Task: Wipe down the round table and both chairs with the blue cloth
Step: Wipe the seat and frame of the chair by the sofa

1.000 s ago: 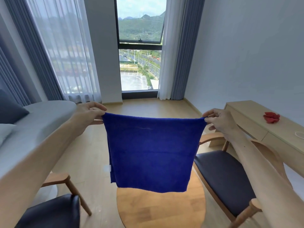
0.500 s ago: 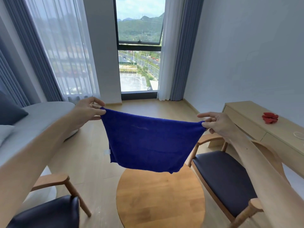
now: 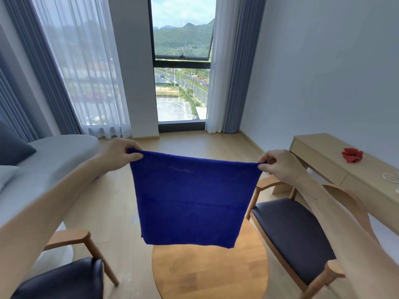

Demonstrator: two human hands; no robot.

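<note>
Cloth [image 3: 194,199] fills the middle of the head view, a blue square hanging flat and stretched out between two raised hands. Left hand [image 3: 117,154] pinches the top left corner between thumb and curled fingers; right hand [image 3: 278,167] pinches the top right corner the same way, fingertips bunched on the hem. Holding it by both upper corners lets it fall open under its own weight, probably to shake it out or square it up for folding into a wiping pad.

Below the hanging lower edge sits the round table [image 3: 211,275], a wooden top; the cloth hangs above it and appears clear of the wood, though its far part is hidden behind the fabric. Right of the table stands one chair [image 3: 291,236] with a dark seat and wooden arms, close to the table edge. Near left, the second chair [image 3: 64,279] shows only part of its dark seat and one wooden arm.

Nothing looks wiped yet, so the job seems at its very start. Far right, a desk [image 3: 323,156] against the wall carries a small red thing [image 3: 352,154]. Far left lies a grey sofa [image 3: 54,156], and a window [image 3: 182,61] sits straight ahead.
</note>
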